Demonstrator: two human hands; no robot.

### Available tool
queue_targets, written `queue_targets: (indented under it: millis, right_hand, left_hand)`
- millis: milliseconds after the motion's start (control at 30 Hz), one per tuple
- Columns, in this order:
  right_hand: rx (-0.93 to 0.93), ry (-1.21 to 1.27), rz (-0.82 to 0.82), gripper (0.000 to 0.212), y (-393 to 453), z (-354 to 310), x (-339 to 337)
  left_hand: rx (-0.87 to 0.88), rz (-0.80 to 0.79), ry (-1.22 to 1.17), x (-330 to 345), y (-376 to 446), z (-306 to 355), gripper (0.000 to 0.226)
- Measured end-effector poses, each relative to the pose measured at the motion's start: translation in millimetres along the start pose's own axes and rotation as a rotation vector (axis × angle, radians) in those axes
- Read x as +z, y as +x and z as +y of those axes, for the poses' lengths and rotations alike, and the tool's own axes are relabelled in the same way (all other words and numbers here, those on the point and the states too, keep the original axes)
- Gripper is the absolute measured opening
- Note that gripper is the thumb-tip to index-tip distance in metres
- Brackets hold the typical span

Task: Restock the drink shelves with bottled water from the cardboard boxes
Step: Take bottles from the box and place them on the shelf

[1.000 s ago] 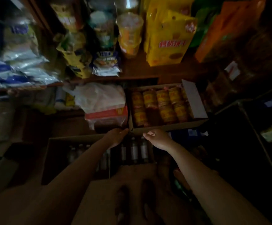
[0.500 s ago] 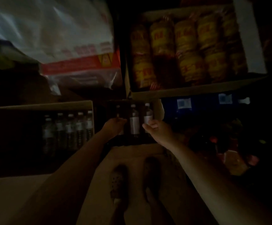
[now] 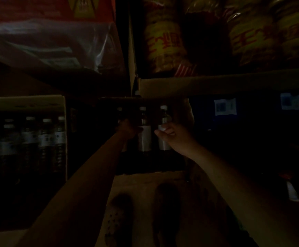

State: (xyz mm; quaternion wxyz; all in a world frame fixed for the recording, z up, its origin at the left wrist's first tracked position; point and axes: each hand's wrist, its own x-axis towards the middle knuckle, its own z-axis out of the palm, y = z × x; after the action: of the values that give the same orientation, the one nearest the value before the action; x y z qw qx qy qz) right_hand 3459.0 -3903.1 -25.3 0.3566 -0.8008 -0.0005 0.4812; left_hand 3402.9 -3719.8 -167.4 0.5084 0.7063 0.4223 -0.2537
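Note:
The scene is very dark. A low dark box (image 3: 127, 99) in the middle holds three white-capped water bottles. My left hand (image 3: 128, 128) is curled round the leftmost bottle (image 3: 119, 111), of which little more than the cap shows. My right hand (image 3: 171, 135) grips the rightmost bottle (image 3: 165, 116) around its upper body. The middle bottle (image 3: 144, 136) stands untouched between my hands. At the left, an open cardboard box (image 3: 24, 102) holds several more water bottles (image 3: 45, 138) upright.
Directly above the bottles juts a cardboard box (image 3: 216, 84) of yellow snack packs. A red box under a plastic bag (image 3: 56, 41) overhangs at the upper left. My feet (image 3: 166, 202) stand on flattened cardboard below. Blue cartons (image 3: 225, 106) sit at the right.
My view has dropped lower and closer to the boxes. Both hands have moved forward onto the bottles in the middle box and closed round the outer two.

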Motion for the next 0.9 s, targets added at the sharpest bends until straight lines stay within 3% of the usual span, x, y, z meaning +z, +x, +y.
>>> queue_targets:
  millis: [33, 167, 333, 500, 533, 633, 733, 867, 900]
  right_hand:
    - [0.0, 0.007, -0.003, 0.048, 4.3, 3.5, 0.8]
    - [-0.012, 0.068, 0.005, 0.047, 19.6, 11.2, 3.2]
    - [-0.048, 0.132, 0.005, 0.042, 29.8, 15.7, 9.9]
    - [-0.033, 0.147, 0.028, 0.04, 29.8, 15.5, -1.8]
    - [-0.031, 0.157, 0.035, 0.04, 28.9, 13.1, -5.2]
    - [-0.036, 0.145, 0.074, 0.043, 23.6, 5.3, -14.6]
    - [-0.036, 0.124, 0.081, 0.047, 9.0, -6.4, -19.8]
    - [-0.011, 0.181, 0.046, 0.052, -25.0, -30.1, -19.2]
    - [-0.008, 0.193, 0.034, 0.055, -35.2, -37.0, -18.8]
  left_hand:
    - [0.042, -0.026, -0.032, 5.7, 7.1, -3.0, 0.091]
    - [0.124, -0.043, -0.066, 25.3, 15.0, 0.9, 0.061]
    - [0.112, -0.122, -0.07, 50.0, 39.5, -8.7, 0.041]
    - [0.082, -0.139, -0.195, 63.4, 22.1, 7.0, 0.045]
    - [0.105, -0.12, -0.205, 64.0, 19.2, 7.0, 0.051]
    - [0.109, -0.09, -0.197, 54.5, 1.5, 6.3, 0.103]
    - [0.165, -0.017, -0.107, 35.4, -30.6, 12.5, 0.113]
    - [0.183, 0.006, -0.123, -8.7, -80.0, 37.0, 0.068]
    - [0.159, 0.014, -0.134, -21.1, -95.7, 46.4, 0.069]
